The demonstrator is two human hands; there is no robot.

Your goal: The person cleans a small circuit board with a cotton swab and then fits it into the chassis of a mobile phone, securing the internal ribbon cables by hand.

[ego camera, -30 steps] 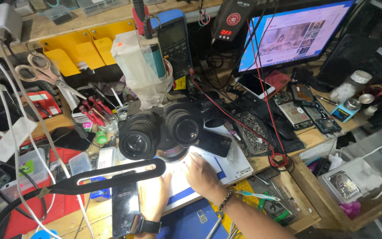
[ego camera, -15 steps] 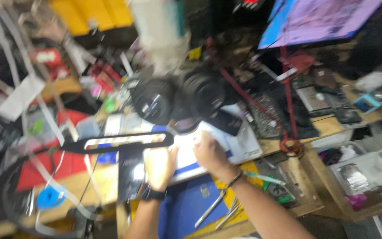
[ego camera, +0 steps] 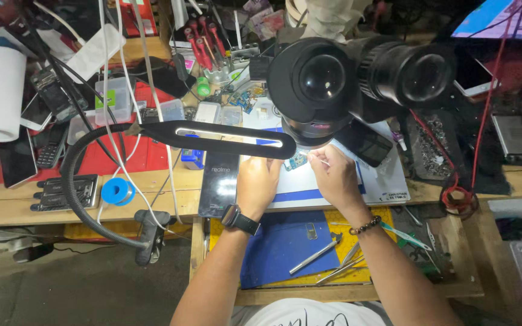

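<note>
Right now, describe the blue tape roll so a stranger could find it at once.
Start at the black gooseneck lamp arching over the wooden bench. Inside its curved neck lies the blue tape roll, right of a black tray. It is the only round, bright blue ring there.

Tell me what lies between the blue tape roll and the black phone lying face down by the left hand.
In the head view, only bare wooden bench between the blue tape roll and the black phone, crossed by a white cable; the left hand borders the phone.

Both forearms reach up from the near edge and converge at the centre. The left hand (ego camera: 257, 181) lies palm down with fingers curled and a dark band on its wrist. The right hand (ego camera: 333, 175) pinches its fingertips together, a beaded bracelet on its wrist.
</note>
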